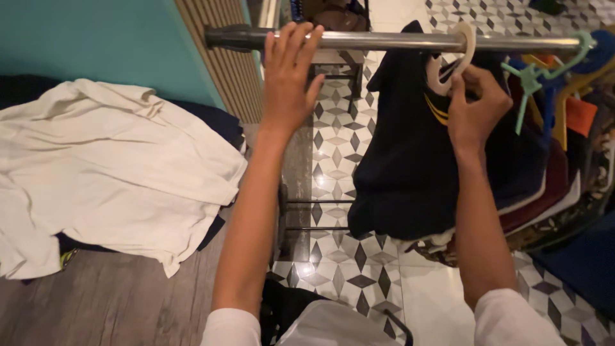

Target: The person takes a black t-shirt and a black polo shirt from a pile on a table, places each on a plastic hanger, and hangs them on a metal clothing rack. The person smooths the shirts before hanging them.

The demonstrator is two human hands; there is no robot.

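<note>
Fingers: left hand (289,77) spread flat on steel rail (384,41); right hand (473,109) pinching white hanger (456,56). Geometric tile floor (359,269), teal wall (83,38).

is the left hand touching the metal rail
Touching. The head view shows the left hand laid on the rail, its fingers draped over the top of the bar with no gap.
</note>
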